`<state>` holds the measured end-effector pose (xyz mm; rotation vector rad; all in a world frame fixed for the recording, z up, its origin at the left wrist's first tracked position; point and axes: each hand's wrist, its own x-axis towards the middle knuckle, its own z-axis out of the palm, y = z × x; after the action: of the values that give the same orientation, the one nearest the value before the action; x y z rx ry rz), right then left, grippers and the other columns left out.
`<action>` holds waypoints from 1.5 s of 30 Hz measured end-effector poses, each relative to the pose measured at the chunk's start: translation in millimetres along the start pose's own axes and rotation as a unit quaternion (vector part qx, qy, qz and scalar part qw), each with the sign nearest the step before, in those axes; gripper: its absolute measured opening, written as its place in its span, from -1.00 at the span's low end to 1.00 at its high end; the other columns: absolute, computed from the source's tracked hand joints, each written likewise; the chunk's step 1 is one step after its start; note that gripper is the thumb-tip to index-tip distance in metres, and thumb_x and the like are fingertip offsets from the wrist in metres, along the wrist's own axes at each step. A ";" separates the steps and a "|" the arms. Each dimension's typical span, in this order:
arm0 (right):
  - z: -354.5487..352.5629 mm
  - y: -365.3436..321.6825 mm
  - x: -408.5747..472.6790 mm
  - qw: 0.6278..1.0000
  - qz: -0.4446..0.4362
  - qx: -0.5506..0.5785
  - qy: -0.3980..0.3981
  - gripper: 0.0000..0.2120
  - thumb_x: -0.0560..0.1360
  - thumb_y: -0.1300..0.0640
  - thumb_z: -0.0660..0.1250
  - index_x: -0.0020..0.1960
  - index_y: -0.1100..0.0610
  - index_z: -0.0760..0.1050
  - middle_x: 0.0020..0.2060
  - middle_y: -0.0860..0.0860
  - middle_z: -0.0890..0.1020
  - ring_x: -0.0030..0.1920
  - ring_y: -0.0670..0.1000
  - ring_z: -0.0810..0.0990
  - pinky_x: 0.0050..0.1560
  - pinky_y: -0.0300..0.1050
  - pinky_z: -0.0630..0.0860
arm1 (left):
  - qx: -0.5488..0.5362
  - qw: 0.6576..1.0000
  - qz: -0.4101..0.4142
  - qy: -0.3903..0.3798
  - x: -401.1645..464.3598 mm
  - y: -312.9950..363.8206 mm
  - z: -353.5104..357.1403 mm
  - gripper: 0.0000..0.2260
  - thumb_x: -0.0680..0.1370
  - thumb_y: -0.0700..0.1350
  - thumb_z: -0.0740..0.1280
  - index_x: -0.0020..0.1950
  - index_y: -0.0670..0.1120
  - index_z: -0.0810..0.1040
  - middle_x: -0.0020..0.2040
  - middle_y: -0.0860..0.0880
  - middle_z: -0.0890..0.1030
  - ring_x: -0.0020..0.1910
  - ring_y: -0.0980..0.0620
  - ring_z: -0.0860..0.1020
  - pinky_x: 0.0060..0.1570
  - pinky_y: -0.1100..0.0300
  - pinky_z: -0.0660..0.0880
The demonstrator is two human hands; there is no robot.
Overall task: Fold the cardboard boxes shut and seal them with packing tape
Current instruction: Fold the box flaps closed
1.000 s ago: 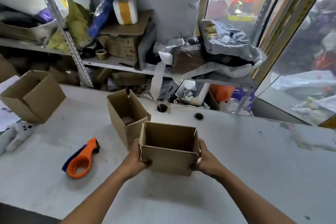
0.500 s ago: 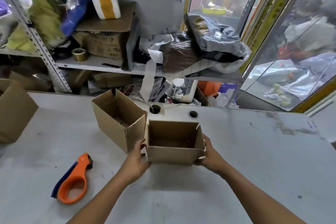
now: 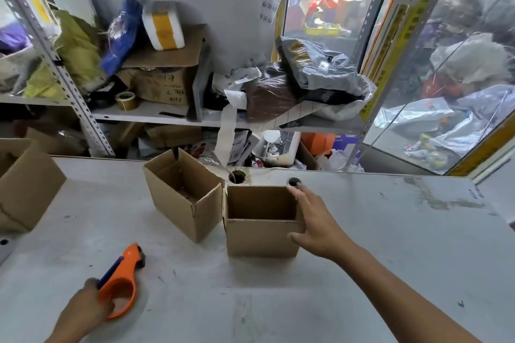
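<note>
Three open cardboard boxes on the grey table (image 3: 362, 273), seen from the head camera. Nearest box (image 3: 260, 237) upright, top flaps open, touched on its right wall by the right hand (image 3: 317, 223); fingers straight and spread, thumb at the near right corner, nothing clamped. Just to the left of that hand's box, touching it or almost, the second box (image 3: 184, 195), turned at an angle, also open. Far to the left, at the picture's edge, the third box (image 3: 25, 184), only partly in view.

Down at the lower left, the left hand (image 3: 83, 312) on the orange tape dispenser (image 3: 119, 284); fingers curled at the rear of its orange loop, seemingly gripping it, though slightly blurred. Dispenser lying on the table, its front end pointing away from this hand, toward the second box, well apart from both near boxes.

Beyond the right hand's fingertips, two round holes (image 3: 294, 182) in the table. Behind the table, metal shelves (image 3: 145, 113) full of bags, cartons and a tape roll (image 3: 126, 100).
</note>
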<state>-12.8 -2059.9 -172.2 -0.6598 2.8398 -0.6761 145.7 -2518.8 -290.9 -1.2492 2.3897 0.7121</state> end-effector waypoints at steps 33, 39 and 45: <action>-89.7 -20.2 -54.2 0.853 0.056 0.501 -0.135 -0.73 0.46 0.14 0.38 0.15 0.05 0.63 0.05 -0.05 0.73 0.06 -0.09 0.69 0.11 -0.17 0.60 | 0.065 0.728 0.634 0.254 -210.3 207.4 33.3 0.03 0.26 0.24 0.52 0.59 -0.06 0.15 0.50 -0.03 0.30 0.43 -0.09 0.31 0.35 -0.15 0.32; -82.0 -32.4 -56.9 0.828 0.100 0.541 -0.105 -0.79 0.48 0.28 0.43 0.10 0.10 0.62 -0.02 0.06 0.74 0.00 0.05 0.71 0.09 0.04 0.65 | 0.009 0.704 0.663 0.252 -212.8 197.4 30.9 0.04 0.30 0.23 0.57 0.60 -0.06 0.10 0.58 -0.14 0.17 0.56 -0.16 0.16 0.47 -0.20 0.22; -76.6 -34.4 -66.9 0.801 0.099 0.581 -0.106 -0.62 0.49 0.44 0.35 0.11 0.01 0.57 -0.07 -0.03 0.74 0.03 0.05 0.66 -0.09 -0.09 0.68 | -0.030 0.731 0.648 0.212 -216.3 191.2 18.4 -0.01 0.38 0.31 0.45 0.62 -0.02 0.01 0.62 -0.06 0.03 0.62 -0.06 -0.02 0.26 -0.09 0.41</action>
<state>41.7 -2027.3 -85.6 -0.1665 1.6920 -1.8475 106.9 -2273.6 -142.4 0.6106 3.4445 0.8454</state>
